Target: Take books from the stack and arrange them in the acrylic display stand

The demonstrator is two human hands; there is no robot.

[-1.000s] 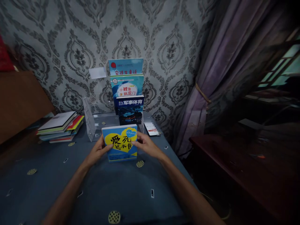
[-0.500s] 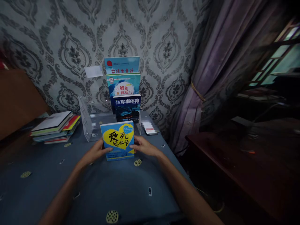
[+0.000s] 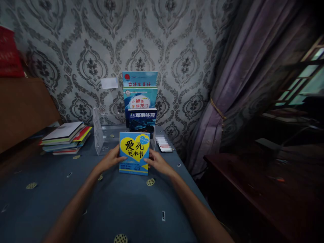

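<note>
Between my two hands stands a blue book (image 3: 134,165) with a yellow heart on its cover, upright and facing me. My left hand (image 3: 111,159) is closed on its left edge, thumb across the front. On the right edge, my right hand (image 3: 158,161) grips it the same way. Just behind is a clear acrylic stand (image 3: 98,135). Its right side bears a dark blue book (image 3: 142,120), a light blue book with a white oval (image 3: 140,98) and a taller blue book (image 3: 140,77), stepped one behind another. The held book hides the stand's front right part.
A stack of books and papers (image 3: 65,136) lies left on the blue cloth-covered table (image 3: 126,209). Right of the stand is a phone-like item with a blurred screen (image 3: 164,144). A tied purple curtain (image 3: 215,114) and a dark red desk (image 3: 240,179) stand farther right.
The view has shifted, so most things sit farther right and a red item shows at upper left. The held book has gone from slightly tilted to nearly straight; both hands still grip it.
</note>
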